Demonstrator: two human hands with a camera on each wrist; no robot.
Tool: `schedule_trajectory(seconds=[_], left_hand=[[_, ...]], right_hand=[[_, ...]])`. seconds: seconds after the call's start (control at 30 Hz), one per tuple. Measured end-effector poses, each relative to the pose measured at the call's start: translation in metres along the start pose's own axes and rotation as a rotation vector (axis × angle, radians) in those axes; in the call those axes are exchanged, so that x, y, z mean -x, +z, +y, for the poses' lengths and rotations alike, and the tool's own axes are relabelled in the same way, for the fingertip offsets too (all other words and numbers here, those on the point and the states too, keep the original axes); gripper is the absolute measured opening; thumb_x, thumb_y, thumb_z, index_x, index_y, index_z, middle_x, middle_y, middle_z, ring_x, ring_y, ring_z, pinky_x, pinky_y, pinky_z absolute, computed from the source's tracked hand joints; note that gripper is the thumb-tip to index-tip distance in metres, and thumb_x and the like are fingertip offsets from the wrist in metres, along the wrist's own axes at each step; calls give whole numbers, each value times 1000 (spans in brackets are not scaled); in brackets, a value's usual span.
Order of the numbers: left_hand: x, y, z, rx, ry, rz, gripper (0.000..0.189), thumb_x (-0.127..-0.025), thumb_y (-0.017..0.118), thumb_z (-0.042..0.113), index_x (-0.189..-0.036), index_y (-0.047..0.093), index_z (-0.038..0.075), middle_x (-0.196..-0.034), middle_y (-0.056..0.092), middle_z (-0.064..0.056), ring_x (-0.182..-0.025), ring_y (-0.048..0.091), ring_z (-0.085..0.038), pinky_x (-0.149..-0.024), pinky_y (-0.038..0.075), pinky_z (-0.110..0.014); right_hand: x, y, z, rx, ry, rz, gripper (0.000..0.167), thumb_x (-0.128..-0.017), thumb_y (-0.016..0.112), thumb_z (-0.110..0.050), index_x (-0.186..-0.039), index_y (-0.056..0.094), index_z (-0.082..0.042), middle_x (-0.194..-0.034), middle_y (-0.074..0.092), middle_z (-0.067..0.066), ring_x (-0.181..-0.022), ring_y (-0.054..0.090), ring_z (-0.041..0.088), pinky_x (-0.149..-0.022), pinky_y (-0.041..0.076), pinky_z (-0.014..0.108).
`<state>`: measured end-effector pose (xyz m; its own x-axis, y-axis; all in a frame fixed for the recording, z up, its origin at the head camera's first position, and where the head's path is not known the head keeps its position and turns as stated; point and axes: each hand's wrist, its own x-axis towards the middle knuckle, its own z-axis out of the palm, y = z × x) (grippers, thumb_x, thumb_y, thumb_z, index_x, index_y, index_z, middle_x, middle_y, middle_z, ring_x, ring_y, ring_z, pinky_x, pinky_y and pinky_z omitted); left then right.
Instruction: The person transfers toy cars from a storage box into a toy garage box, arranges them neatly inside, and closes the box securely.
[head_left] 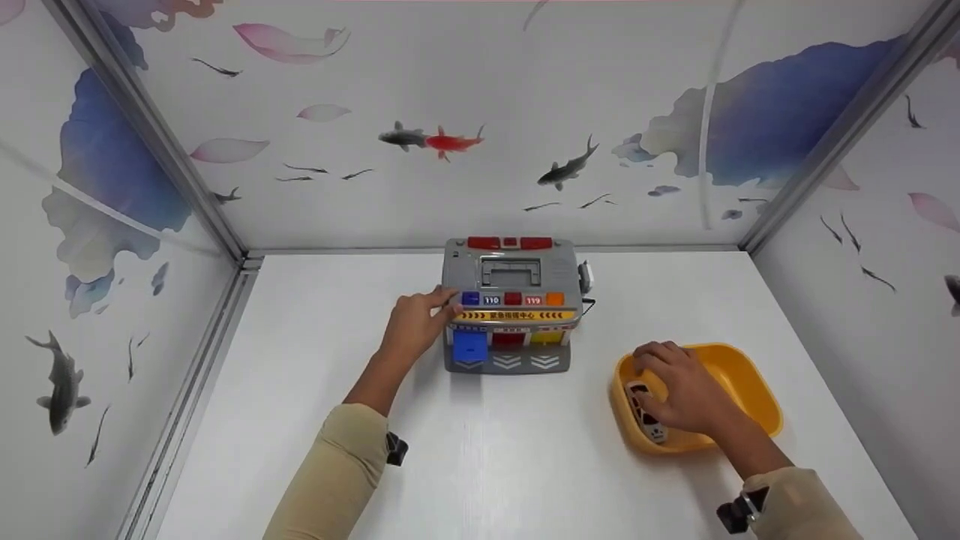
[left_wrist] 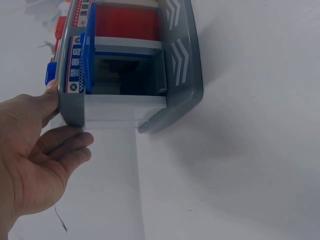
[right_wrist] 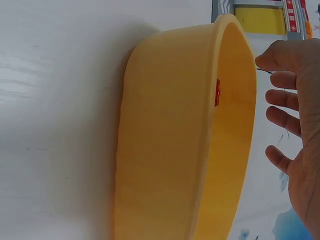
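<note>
A grey toy emergency-station garage (head_left: 510, 300) stands near the back wall. My left hand (head_left: 416, 322) holds its roof corner, thumb at the blue button (left_wrist: 51, 73) and curled fingers along the side. The blue door (head_left: 470, 346) is swung up, showing a dark bay behind it in the left wrist view. To the right, my right hand (head_left: 679, 386) hovers over a yellow plastic bin (head_left: 754, 382), its loosely bent fingers spread apart with nothing between them. Beneath that hand, a small white toy car (head_left: 654, 430) with dark windows lies in the bin, partly hidden.
Red (head_left: 508, 339) and yellow doors (head_left: 546, 337) are down beside the blue one. A white piece (head_left: 586, 277) juts from the garage's right side. White panels painted with fish (head_left: 566, 169) enclose the white table (head_left: 337, 450) on the back and both sides.
</note>
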<state>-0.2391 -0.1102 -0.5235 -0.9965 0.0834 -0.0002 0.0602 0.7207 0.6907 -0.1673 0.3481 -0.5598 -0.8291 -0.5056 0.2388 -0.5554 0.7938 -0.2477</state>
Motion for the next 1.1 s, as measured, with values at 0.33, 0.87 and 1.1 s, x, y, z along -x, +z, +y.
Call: schedule_trajectory(seconds=[0.33, 0.87, 1.1], left_hand=[[0, 1, 1, 7, -25, -5, 52, -108, 69, 49, -153, 67, 23, -163, 56, -11, -154, 56, -37, -129, 46, -54], [1, 3, -1, 16, -7, 17, 51, -108, 68, 50, -151, 69, 23, -161, 57, -13, -151, 57, -39, -124, 51, -55], [0, 3, -1, 23, -18, 11, 50, -109, 69, 48, -152, 67, 23, -162, 57, -12, -153, 57, -35, -127, 48, -53]], right_hand=[[11, 2, 4, -19, 120, -225, 40, -89, 78, -14, -129, 77, -18, -148, 70, 9, -138, 60, 38, -116, 49, 71], [15, 3, 11, -40, 164, -352, 60, -86, 88, -29, -143, 72, -24, -151, 67, 8, -138, 57, 37, -112, 50, 71], [14, 6, 11, -2, 177, -374, 75, -81, 92, -37, -150, 66, -25, -157, 62, 10, -137, 56, 37, -112, 51, 68]])
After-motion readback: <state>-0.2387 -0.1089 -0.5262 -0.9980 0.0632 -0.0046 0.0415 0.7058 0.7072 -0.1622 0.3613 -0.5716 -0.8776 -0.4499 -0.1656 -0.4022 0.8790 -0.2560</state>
